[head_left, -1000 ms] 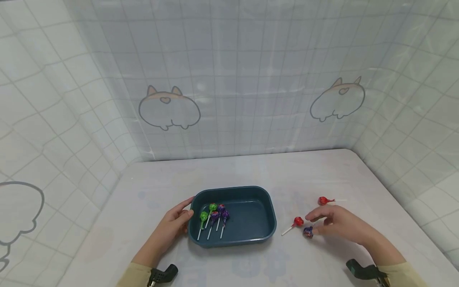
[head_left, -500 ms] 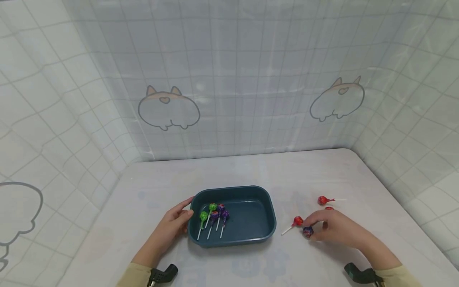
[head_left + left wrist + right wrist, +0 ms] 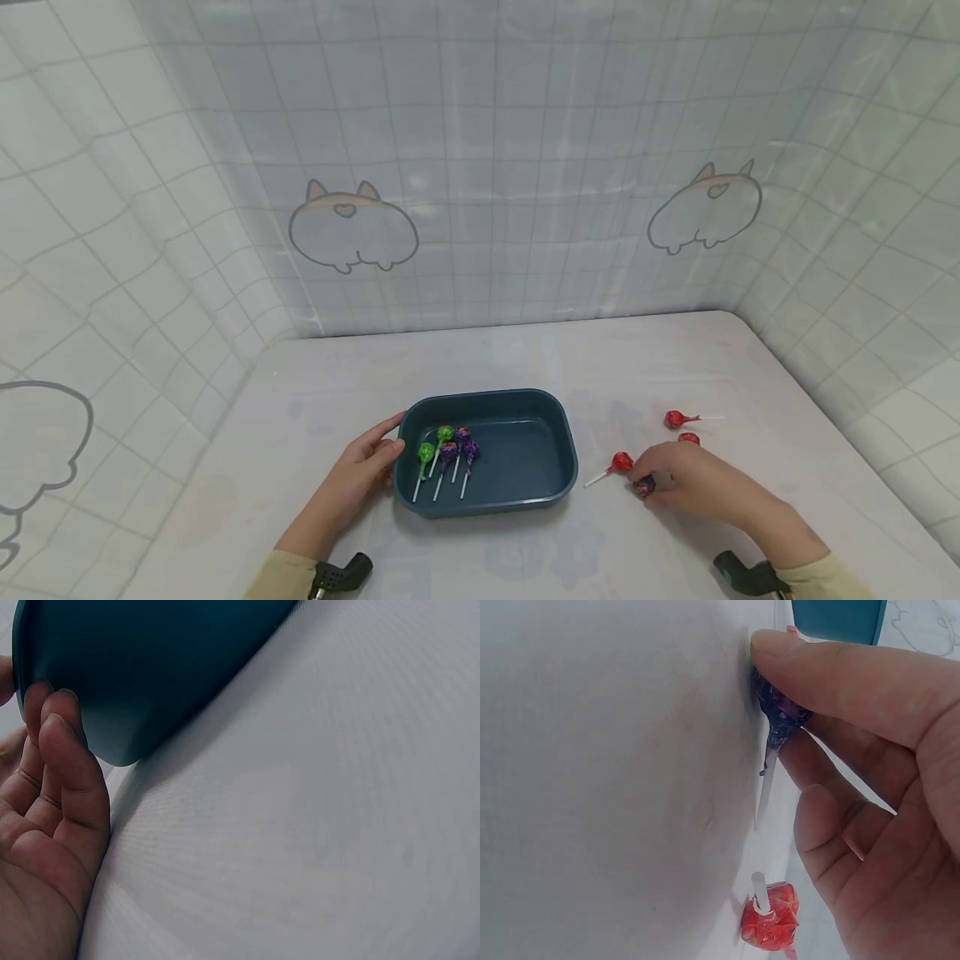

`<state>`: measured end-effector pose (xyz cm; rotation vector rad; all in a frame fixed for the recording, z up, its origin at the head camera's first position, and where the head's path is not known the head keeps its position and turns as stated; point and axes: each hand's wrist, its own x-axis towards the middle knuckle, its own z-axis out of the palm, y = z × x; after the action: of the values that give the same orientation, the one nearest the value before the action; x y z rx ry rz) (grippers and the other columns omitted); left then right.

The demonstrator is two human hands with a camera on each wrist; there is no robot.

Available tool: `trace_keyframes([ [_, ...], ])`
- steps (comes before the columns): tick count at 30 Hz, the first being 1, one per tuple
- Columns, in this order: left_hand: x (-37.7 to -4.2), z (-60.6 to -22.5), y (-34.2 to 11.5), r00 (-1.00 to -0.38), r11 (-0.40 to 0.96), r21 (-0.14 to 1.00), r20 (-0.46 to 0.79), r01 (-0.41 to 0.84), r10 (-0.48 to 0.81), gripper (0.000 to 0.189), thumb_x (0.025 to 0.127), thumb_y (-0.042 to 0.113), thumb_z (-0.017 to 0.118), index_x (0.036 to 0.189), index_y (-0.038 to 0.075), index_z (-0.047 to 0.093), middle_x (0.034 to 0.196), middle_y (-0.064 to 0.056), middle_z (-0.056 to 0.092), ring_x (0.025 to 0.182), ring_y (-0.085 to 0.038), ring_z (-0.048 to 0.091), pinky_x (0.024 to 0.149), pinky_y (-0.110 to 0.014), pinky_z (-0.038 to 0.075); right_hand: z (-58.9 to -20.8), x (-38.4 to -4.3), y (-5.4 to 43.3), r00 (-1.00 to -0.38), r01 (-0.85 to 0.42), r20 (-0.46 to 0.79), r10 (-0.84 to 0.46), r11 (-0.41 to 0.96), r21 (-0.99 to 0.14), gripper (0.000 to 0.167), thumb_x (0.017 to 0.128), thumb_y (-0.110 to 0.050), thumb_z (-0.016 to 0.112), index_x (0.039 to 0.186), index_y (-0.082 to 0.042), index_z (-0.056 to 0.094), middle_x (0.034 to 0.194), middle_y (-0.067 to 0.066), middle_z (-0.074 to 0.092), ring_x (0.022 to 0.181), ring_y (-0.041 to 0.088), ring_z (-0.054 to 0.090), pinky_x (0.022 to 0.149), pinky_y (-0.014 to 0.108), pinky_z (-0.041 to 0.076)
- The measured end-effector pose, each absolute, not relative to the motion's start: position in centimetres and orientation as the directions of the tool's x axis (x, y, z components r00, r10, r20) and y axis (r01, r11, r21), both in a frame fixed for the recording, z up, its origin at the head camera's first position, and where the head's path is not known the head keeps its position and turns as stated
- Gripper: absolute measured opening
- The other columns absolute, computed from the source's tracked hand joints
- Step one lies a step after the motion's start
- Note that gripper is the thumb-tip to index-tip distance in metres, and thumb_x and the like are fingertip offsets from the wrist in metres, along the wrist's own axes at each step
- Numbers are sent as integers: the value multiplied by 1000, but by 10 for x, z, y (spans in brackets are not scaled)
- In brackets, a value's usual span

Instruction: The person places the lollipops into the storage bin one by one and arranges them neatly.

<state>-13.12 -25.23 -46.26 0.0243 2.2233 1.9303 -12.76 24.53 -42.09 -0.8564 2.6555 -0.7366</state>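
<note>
My left hand (image 3: pixel 358 468) holds the left end of a dark teal plastic box (image 3: pixel 521 458), thumb at the rim and fingers against the outer wall (image 3: pixel 150 667). Inside the box, on its left side, lie green lollipops (image 3: pixel 426 452) and purple lollipops (image 3: pixel 471 450), sticks toward me. To the right of the box, my right hand (image 3: pixel 701 482) pinches a dark purple lollipop (image 3: pixel 786 720) by its wrapped head, between thumb and fingers. Its white stick (image 3: pixel 767 787) slants down close to the table. A red lollipop (image 3: pixel 622 462) lies just left of those fingertips.
Beyond the right hand lie another red lollipop (image 3: pixel 675 419) and a red-wrapped one (image 3: pixel 689 437) partly hidden by the hand. White cloth covers the table (image 3: pixel 517 358). A grid-patterned curtain (image 3: pixel 525 208) rises behind it and on both sides.
My right hand has moved slightly left and its fingers have closed on the purple lollipop. The red lollipop beside it has shifted a little left. My left hand and the box stay in place.
</note>
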Motion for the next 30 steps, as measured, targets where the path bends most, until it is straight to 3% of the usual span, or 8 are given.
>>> trace_keyframes([
  [9, -132, -463, -253, -980, 159, 981, -135, -111, 144, 51, 98, 37, 63, 145, 29, 48, 94, -17, 61, 72, -23, 54, 66, -33, 50, -419, -128, 245, -792, -478, -82, -605, 698, -533, 29, 80, -20, 84, 107, -26, 75, 99, -21, 64, 90, 3, 60, 81, 32, 54],
  [18, -132, -465, -254, -980, 149, 983, -130, -107, 151, 51, 98, 37, 63, 146, 29, 47, 94, -18, 61, 73, -23, 54, 66, -33, 50, -410, -129, 248, -811, -504, 42, -583, 661, -555, 32, 84, -30, 81, 114, -23, 73, 100, -21, 65, 91, 4, 60, 74, 28, 51],
  [30, -131, -464, -253, -979, 151, 981, -141, -119, 147, 50, 99, 34, 62, 146, 29, 47, 94, -17, 60, 72, -23, 53, 66, -32, 50, -415, -131, 247, -820, -504, 144, -554, 581, -639, 24, 88, -18, 77, 111, -18, 72, 99, -15, 67, 82, 5, 64, 73, 27, 53],
])
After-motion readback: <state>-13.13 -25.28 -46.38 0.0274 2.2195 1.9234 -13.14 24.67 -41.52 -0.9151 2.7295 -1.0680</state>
